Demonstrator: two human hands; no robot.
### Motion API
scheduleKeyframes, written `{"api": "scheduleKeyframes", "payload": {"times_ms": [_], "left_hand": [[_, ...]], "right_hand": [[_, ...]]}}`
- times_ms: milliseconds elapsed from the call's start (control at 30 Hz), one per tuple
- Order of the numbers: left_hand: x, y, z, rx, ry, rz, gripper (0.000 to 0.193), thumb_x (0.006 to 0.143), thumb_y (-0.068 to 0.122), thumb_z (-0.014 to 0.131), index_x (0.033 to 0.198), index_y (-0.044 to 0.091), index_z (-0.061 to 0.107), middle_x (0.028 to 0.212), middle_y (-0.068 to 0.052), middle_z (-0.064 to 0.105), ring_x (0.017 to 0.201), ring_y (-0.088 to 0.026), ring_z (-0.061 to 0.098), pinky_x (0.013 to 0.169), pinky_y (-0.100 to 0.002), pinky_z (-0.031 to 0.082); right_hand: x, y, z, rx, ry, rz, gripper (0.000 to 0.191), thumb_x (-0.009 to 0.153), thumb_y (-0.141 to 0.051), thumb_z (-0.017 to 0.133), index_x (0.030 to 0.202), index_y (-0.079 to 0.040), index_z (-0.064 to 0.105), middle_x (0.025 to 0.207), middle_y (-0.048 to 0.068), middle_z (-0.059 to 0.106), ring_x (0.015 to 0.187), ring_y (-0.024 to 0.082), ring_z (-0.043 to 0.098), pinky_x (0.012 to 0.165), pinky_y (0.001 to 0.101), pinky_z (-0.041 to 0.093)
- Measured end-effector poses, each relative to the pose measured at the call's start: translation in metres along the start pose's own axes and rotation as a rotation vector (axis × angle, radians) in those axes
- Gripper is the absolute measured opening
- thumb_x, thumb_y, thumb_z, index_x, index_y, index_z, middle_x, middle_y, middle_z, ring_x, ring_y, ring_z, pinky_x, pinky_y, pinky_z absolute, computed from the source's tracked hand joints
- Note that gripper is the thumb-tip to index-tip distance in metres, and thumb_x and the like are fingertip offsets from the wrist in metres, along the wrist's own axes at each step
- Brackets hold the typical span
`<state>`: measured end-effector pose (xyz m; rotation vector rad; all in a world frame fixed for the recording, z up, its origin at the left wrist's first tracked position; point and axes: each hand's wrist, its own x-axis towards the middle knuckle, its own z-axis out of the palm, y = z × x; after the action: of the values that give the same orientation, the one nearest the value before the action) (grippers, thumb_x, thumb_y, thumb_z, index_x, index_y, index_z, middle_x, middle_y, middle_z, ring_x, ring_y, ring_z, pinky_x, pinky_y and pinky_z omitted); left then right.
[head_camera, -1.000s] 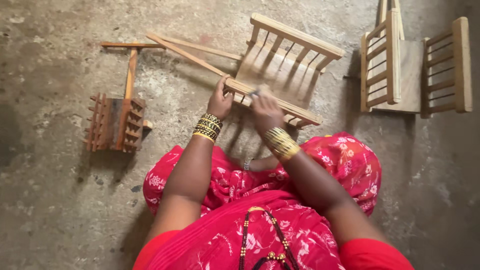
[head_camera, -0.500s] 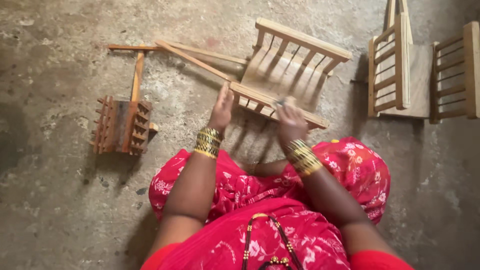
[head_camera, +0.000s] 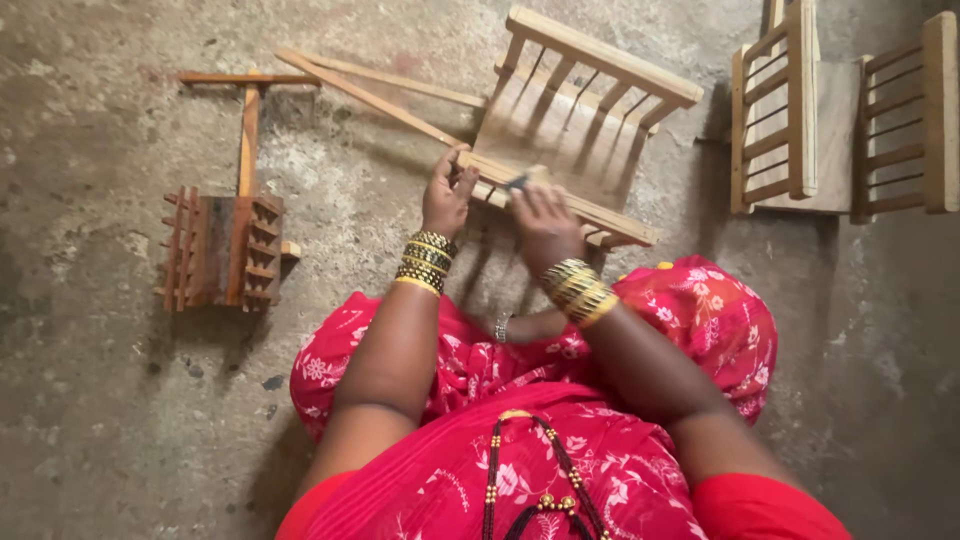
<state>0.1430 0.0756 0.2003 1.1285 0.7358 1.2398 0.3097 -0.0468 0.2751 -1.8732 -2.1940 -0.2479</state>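
Left hand grips the near rail of the pale wooden rack lying on the floor just past the knees; right hand pinches a small dark piece against that rail. Its slats look fitted. Farther off, two racks stand assembled.

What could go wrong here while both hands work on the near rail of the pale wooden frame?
1. The left hand grips the near rail close to where the right hand rubs with a small dark piece; a slip might scrape the fingers.
2. The wooden frame looks tilted, so it may shift under pressure.
3. The long sticks lie loose and could get knocked.
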Motion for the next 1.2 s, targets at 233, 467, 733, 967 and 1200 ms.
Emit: {"api": "scheduleKeyframes", "payload": {"times_ms": [233, 467, 733, 967, 1200], "left_hand": [[-0.001, -0.008, -0.003, -0.079, 0.002, -0.03, 0.045, 0.104, 0.017, 0.068, 0.143, 0.002, 0.054, 0.108, 0.004, 0.064, 0.096, -0.003, 0.058, 0.087, -0.019, 0.051], [0.0, -0.009, -0.005, -0.083, 0.013, 0.006, 0.044, 0.106, 0.02, 0.068, 0.145, 0.005, 0.054, 0.114, 0.002, 0.066, 0.094, -0.003, 0.058, 0.081, -0.019, 0.049], [-0.004, -0.002, -0.009, -0.068, 0.055, -0.177, 0.046, 0.104, 0.024, 0.068, 0.145, 0.01, 0.054, 0.103, 0.004, 0.064, 0.074, 0.0, 0.052, 0.054, -0.016, 0.043], [-0.006, -0.004, -0.01, -0.061, 0.048, -0.168, 0.046, 0.103, 0.025, 0.068, 0.145, 0.009, 0.054, 0.103, 0.006, 0.064, 0.074, 0.001, 0.05, 0.052, -0.015, 0.039], [-0.004, -0.005, -0.009, -0.049, 0.041, -0.183, 0.046, 0.103, 0.025, 0.067, 0.144, 0.01, 0.053, 0.106, 0.006, 0.065, 0.074, 0.001, 0.053, 0.054, -0.015, 0.042]], "right_hand": [[-0.073, 0.046, -0.035, -0.039, 0.122, 0.169, 0.039, 0.091, -0.004, 0.061, 0.129, -0.008, 0.072, 0.131, 0.018, 0.069, 0.123, 0.031, 0.068, 0.112, 0.0502, 0.048], [0.001, -0.002, -0.008, 0.045, 0.183, 0.079, 0.035, 0.086, -0.005, 0.061, 0.12, -0.007, 0.071, 0.126, 0.017, 0.07, 0.118, 0.038, 0.067, 0.106, 0.0475, 0.051], [-0.024, 0.02, -0.01, 0.003, 0.137, 0.069, 0.031, 0.089, -0.005, 0.062, 0.12, -0.004, 0.067, 0.126, 0.019, 0.07, 0.121, 0.037, 0.067, 0.108, 0.047, 0.048], [-0.1, 0.094, -0.036, -0.252, 0.041, 0.249, 0.056, 0.072, -0.01, 0.065, 0.128, -0.014, 0.069, 0.122, 0.012, 0.07, 0.117, 0.028, 0.064, 0.104, 0.0509, 0.051], [0.002, 0.004, 0.013, -0.155, 0.094, 0.102, 0.025, 0.084, -0.009, 0.062, 0.108, -0.002, 0.068, 0.11, 0.019, 0.068, 0.107, 0.036, 0.066, 0.085, 0.0451, 0.053]]}}
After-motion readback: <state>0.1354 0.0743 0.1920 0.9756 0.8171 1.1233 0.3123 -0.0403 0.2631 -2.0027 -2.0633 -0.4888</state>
